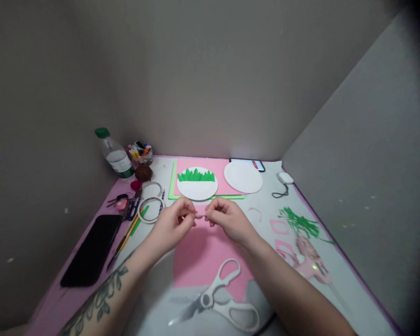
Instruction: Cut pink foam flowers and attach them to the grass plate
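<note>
Between the fingertips of my left hand [177, 221] and my right hand [227, 217] stretches a small, thin pink paper strip [200, 215]; both hands pinch its ends. Below them lies a pink paper sheet [203, 256]. White-handled scissors [210, 298] rest with blades apart on the sheet's near edge. Just beyond my hands, a white paper disc [198, 190] carries a row of green paper grass [196, 176]. A second white disc [243, 177] lies to its right, bare on top.
Pink and green sheets [171, 186] lie under the discs. Tape rolls [140, 217], pencils [126, 238], a black phone [91, 249] and a bottle [115, 156] are left. At right are a pink glue gun [310, 261], green paper strips [301, 223] and pink scraps [279, 227].
</note>
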A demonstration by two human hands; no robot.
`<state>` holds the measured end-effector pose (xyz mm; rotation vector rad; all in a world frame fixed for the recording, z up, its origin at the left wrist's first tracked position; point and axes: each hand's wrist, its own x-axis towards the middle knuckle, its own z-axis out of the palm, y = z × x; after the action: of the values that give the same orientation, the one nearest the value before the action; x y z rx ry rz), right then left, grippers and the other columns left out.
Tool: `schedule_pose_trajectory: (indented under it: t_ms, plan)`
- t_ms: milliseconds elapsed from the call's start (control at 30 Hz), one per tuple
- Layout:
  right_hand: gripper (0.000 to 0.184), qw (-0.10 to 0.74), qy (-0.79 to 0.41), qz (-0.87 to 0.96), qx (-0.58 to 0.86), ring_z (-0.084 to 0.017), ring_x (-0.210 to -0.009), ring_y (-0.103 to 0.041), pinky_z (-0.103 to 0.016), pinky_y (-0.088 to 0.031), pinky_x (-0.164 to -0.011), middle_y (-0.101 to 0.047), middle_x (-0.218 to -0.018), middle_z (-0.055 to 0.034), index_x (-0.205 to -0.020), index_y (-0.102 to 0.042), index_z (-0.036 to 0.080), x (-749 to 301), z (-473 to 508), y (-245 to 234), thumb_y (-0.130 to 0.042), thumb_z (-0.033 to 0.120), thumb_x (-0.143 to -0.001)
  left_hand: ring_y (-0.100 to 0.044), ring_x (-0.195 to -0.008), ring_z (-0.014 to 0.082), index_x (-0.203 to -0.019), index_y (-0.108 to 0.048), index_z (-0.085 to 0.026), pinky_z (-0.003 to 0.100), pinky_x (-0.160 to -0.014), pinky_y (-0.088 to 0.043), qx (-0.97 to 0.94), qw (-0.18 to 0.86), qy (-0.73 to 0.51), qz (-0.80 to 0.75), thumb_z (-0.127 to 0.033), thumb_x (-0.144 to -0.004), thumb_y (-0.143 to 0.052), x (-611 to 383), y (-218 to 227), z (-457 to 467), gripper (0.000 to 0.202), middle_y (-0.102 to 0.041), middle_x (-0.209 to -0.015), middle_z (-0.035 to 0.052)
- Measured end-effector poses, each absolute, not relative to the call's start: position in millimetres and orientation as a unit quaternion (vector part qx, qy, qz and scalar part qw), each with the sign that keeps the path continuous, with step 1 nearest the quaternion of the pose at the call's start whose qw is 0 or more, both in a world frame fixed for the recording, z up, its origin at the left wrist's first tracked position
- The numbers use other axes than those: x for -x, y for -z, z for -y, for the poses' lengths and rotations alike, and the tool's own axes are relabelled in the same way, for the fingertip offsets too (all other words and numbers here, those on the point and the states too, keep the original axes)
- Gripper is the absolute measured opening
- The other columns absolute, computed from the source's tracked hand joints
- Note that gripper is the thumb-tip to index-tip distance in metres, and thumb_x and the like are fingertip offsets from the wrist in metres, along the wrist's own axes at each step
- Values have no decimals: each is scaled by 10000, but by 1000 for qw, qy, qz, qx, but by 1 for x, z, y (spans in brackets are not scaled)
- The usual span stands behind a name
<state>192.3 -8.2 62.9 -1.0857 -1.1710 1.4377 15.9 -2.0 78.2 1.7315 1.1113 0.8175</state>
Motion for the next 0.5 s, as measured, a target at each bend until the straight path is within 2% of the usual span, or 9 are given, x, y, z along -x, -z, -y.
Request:
schedule_pose_trajectory:
  t_ms: [500]
  plan:
    - [84, 477, -617, 450, 435, -86, -525, -475, -227, -389, -524, -584, -645, 22, -604, -581, 170, -191, 7, -59, -650, 166, -652, -646, -594, 132, -826, -468, -195, 193, -526, -399, -627, 510, -338, -483, -188, -812, -500, -20, -77, 2, 36, -630, -563, -35]
